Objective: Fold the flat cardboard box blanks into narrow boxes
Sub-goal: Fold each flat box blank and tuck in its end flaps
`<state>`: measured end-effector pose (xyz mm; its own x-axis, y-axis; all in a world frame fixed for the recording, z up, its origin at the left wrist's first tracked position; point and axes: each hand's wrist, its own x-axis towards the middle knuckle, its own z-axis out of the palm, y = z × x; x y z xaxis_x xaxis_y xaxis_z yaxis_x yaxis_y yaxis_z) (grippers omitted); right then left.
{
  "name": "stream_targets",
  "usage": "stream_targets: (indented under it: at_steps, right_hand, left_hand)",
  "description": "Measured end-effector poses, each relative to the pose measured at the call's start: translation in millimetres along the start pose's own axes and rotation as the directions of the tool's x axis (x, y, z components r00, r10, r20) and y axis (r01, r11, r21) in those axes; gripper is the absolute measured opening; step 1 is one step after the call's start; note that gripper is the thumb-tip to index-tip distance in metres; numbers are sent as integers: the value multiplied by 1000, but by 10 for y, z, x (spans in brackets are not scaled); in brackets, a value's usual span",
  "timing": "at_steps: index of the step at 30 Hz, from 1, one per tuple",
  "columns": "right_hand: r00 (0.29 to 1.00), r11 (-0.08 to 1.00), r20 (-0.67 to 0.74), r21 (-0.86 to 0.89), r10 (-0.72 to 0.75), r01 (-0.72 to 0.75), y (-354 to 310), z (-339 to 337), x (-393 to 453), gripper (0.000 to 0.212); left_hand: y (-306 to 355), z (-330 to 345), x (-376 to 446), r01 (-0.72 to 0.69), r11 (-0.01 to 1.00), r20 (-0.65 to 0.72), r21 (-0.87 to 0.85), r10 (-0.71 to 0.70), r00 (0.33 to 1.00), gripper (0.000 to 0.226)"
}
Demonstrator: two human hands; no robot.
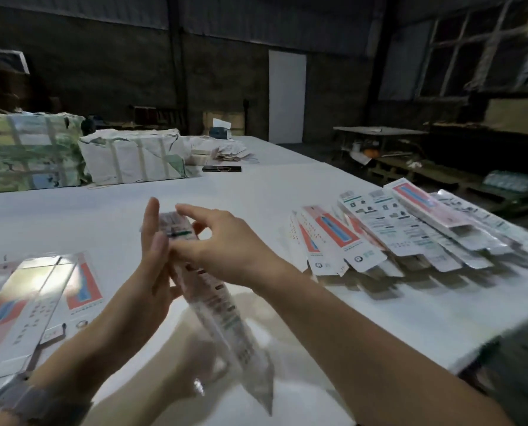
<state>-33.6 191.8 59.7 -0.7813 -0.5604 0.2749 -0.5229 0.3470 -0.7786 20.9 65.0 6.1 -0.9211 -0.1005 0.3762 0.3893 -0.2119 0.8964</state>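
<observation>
The top flap of a long, narrow, glossy printed cardboard box (216,305) is pinched by the curled right hand (222,244), while its side is braced by the straight-fingered left hand (152,265), above the white tabletop's (256,192) near edge. The slick, thin card could probably slip or crease crookedly if pressed off the score line. Finished narrow boxes (410,232) lie fanned towards the right edge, flat blanks (38,299) at the left.

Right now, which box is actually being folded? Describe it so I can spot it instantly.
Start at the white table. Between the flat blanks and the pile of folded boxes, the box being folded slants toward the camera. It alone is off the table, between both hands.
</observation>
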Motion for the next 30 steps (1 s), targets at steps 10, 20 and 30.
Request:
stream_targets:
  at_steps: [10, 20, 30]
  right_hand:
    - [853, 752, -499, -503, 149, -426, 240, -1812, -84, 60]
    - [793, 406, -563, -685, 232, -605, 1338, -2477, -112, 36]
    - [979, 863, -157, -504, -131, 35, 200, -703, 161, 10]
  left_hand:
    - [131, -16, 16, 7, 969, -149, 247, 31, 988, 40]
    - [-158, -359, 21, 68, 416, -123, 907, 106, 987, 17]
    - [-122, -622, -33, 411, -169, -436, 896, -150, 888, 55]
